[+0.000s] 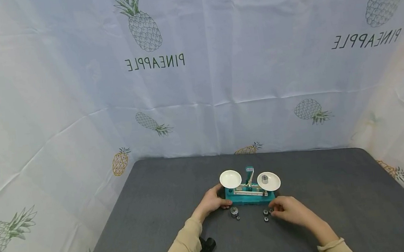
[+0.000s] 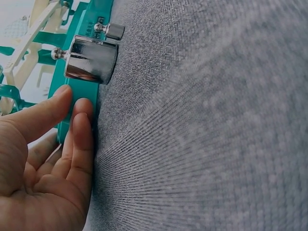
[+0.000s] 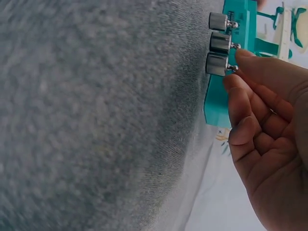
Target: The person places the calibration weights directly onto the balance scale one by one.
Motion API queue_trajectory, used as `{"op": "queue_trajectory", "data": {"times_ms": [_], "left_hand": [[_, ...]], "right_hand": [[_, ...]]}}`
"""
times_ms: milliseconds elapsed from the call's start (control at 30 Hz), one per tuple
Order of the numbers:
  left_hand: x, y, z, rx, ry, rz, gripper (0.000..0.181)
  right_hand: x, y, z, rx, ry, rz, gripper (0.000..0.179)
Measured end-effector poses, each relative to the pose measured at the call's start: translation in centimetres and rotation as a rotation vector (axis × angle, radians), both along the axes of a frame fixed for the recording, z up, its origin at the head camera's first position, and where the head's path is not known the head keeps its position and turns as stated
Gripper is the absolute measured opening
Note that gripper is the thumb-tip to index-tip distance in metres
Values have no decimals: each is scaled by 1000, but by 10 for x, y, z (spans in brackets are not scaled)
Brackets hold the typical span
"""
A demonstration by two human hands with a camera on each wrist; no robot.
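Your left hand [image 1: 211, 201] curls thumb and fingers round the left end of the scale [image 1: 247, 200], mid-table [image 1: 158, 199], a metal weight [image 1: 264, 179] in its right pan [image 1: 274, 182]. Your right hand [image 1: 291, 210] has thumb and forefinger at the rightmost small weight [image 3: 216, 64] on the near side; whether they pinch it, I cannot tell. Behind, the curtain [image 1: 197, 81] reads "PINEAPPLE" in mirrored letters.

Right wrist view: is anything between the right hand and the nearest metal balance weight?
Nothing visible: the right hand has its fingertips at the knob of the nearest metal balance weight. The other two weights stand beside it, not between.
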State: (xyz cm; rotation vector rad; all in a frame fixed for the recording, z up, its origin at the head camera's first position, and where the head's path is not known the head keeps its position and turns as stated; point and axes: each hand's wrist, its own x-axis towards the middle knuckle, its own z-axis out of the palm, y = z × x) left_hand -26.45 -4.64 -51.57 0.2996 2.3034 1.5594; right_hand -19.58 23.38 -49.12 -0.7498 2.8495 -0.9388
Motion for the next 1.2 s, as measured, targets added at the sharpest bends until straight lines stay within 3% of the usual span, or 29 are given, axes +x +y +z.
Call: {"op": "queue_trajectory", "data": {"times_ms": [267,733,1200], "left_hand": [[0,-1,-1,10,-9,4,78],[-2,-1,-5,11,-16,9,75],[-3,0,-4,27,-9,9,73]], "right_hand": [[1,-2,-3,11,-12,15,13],[-1,-3,-8,30,-22,-31,9],[-2,0,-8,55,31,-36,10]]}}
